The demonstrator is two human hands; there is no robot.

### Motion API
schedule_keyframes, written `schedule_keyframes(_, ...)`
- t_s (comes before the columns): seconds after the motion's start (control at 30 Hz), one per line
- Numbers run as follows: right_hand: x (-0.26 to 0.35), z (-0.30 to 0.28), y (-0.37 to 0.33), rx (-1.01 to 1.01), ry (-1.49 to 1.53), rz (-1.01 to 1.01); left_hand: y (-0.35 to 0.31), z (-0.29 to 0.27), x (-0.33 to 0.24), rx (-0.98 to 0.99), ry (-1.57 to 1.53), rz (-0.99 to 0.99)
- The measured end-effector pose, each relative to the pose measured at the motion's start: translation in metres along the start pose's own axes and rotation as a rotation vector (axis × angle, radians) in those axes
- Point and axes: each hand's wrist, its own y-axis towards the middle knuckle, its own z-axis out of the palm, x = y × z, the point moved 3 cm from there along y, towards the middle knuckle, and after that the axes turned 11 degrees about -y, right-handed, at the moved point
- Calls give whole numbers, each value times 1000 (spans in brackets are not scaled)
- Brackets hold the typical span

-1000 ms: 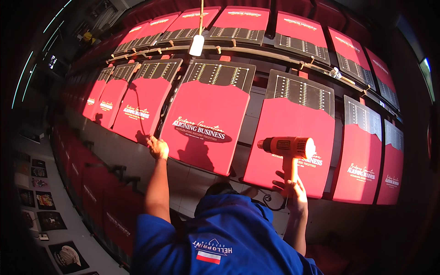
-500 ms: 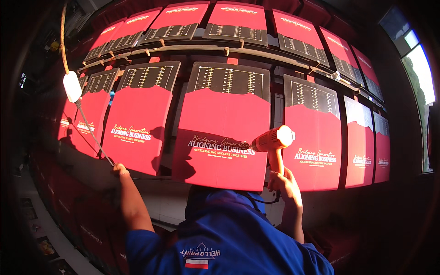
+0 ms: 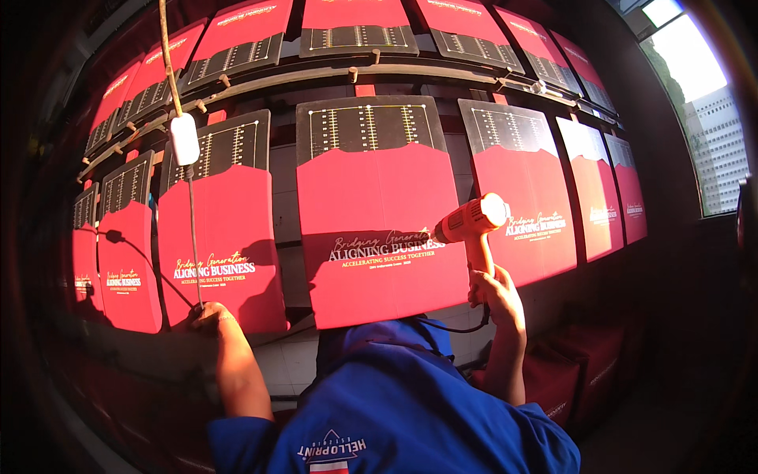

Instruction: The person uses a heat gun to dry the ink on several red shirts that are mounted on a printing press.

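Across the upper and middle frame stretch two rows of red-covered boards point(image 3: 241, 209), their bare black ends, marked with yellowish scales, facing each other over a long rail point(image 3: 284, 78). Largest among them is the centre board point(image 3: 379, 193), its print point(image 3: 387, 251) partly in shadow. My blue shirt point(image 3: 426, 395) fills the bottom of the frame.

Right of centre, my right hand point(image 3: 500, 300) has its fingers wrapped round the handle point(image 3: 478, 254) of an orange heat gun point(image 3: 466, 221), the nozzle point(image 3: 439, 231) pointing left at the print's right end; whether it touches the cloth I cannot tell. A second ago the gun stood in front of the neighbouring board point(image 3: 521, 186) to the right; now it has come over to the centre board, so I judge the work in hand has shifted to this print.

At lower left, my left hand point(image 3: 212, 317) is curled on a dark cable point(image 3: 193, 229), its fingertips lost in shadow. The cable rises to a white connector block point(image 3: 185, 141), now at upper left rather than upper middle.

Smallest comes the writing: a thin script line, bold white capitals, then finer gold lines, the lowest too tiny for me to read. My shirt's white emblem point(image 3: 332, 448), with lettering, shows upside down.
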Motion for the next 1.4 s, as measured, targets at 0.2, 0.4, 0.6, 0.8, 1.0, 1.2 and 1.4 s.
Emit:
schedule_keyframes(0.2,-9,1,4,6,28,8,4,10,-6,-134,14,71)
schedule_keyframes(0.4,-12,3,1,-18,22,-20,-9,-11,-11,89,91,22)
schedule_keyframes(0.6,-16,0,3,18,23,-13,-19,-46,-27,174,61,-34)
schedule_keyframes(0.8,-9,6,0,25,-5,-28,-13,-45,-27,36,45,5)
schedule_keyframes(1.0,-13,6,4,79,23,-9,-12,-36,-26,-8,35,22)
schedule_keyframes(1.2,-5,18,-1,69,-36,-21,-12,-34,-27,-49,33,44)
schedule_keyframes(1.4,-5,18,-2,127,-55,-9,-13,-30,-25,-106,35,70)
